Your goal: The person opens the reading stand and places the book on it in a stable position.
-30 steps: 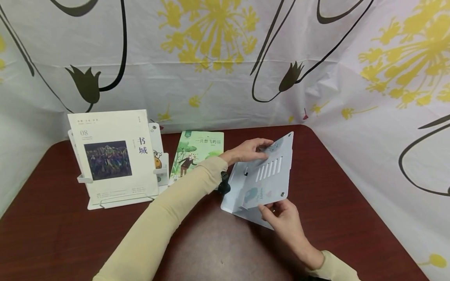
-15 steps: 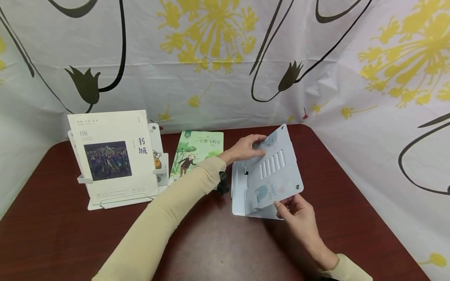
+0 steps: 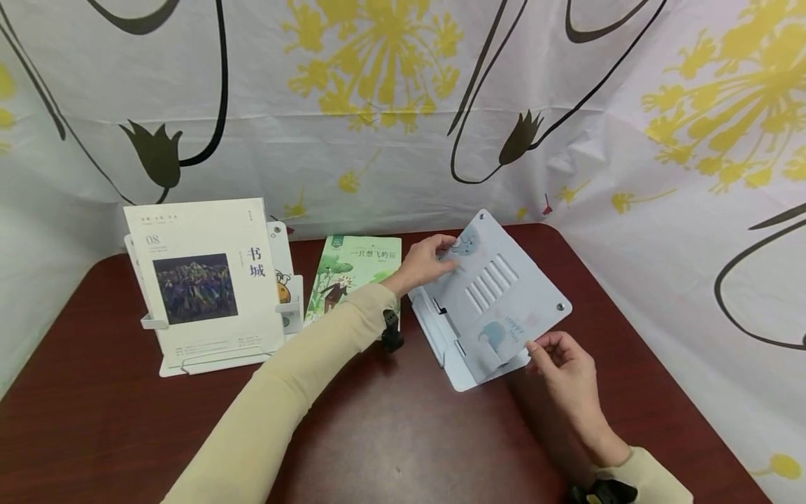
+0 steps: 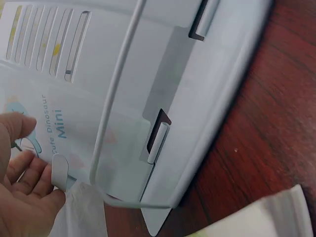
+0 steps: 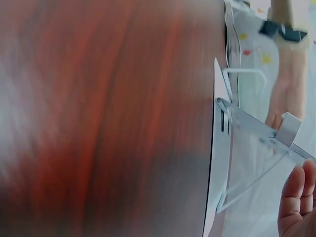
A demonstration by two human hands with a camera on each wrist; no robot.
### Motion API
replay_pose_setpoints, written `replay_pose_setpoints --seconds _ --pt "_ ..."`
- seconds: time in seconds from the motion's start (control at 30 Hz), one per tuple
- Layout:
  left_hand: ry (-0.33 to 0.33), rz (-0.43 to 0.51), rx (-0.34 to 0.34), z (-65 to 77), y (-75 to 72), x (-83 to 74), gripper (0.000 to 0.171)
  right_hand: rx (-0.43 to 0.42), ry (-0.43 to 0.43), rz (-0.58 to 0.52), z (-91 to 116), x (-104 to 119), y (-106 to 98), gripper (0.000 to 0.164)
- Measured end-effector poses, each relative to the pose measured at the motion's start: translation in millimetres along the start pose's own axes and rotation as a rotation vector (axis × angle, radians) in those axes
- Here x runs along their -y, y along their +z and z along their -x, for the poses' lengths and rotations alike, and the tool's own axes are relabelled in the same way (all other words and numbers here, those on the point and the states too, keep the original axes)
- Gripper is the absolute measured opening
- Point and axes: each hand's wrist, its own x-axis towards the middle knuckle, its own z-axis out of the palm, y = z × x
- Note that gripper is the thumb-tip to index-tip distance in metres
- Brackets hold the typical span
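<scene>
A pale book stand point(image 3: 522, 280) with slots and blue cartoon prints sits turned at an angle on the right half of the table, its back panel tilted up from the base plate point(image 3: 464, 374). My left hand point(image 3: 423, 264) grips the panel's far left edge; in the left wrist view its thumb and fingers point(image 4: 29, 177) curl at that edge beside a small side clip point(image 4: 59, 170). At the near right edge my right hand point(image 3: 569, 371) pinches the panel between thumb and fingers. A wire bar point(image 4: 118, 89) crosses the front of the stand in the left wrist view.
A green picture book point(image 3: 352, 273) lies left of the stand, partly under my left forearm. Farther left, another white stand point(image 3: 291, 297) holds a white book point(image 3: 201, 224) upright. The dark red table point(image 3: 378, 434) ends at a patterned cloth backdrop point(image 3: 403, 161).
My hands have swivelled the book stand, bringing its front round toward me. The right hand moved right and slightly up with the panel edge; the left shifted left and slightly up.
</scene>
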Motion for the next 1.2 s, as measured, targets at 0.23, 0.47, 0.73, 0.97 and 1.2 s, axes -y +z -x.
replay_pose_setpoints --seconds 0.23,0.47,0.73,0.97,1.2 --pt "-0.022 0.058 -0.107 9.3 -6.3 8.6 0.035 -0.043 0.085 -0.085 -19.8 -9.0 -9.2 0.006" --pt "-0.038 0.044 -0.206 19.0 -10.8 16.5 0.024 -0.044 0.047 -0.176 -48.3 -39.9 -18.1 0.017" --pt "-0.056 0.079 -0.244 31.3 -12.8 20.6 0.018 -0.077 0.085 -0.096 -81.8 -49.1 -20.6 0.022" --pt "-0.095 0.110 -0.269 36.3 -13.0 23.1 0.016 -0.089 0.136 0.053 -98.6 -27.9 -11.6 0.013" --pt "-0.093 0.108 -0.290 38.7 -13.6 26.2 0.015 -0.113 0.175 0.082 -113.2 -23.5 -2.9 0.016"
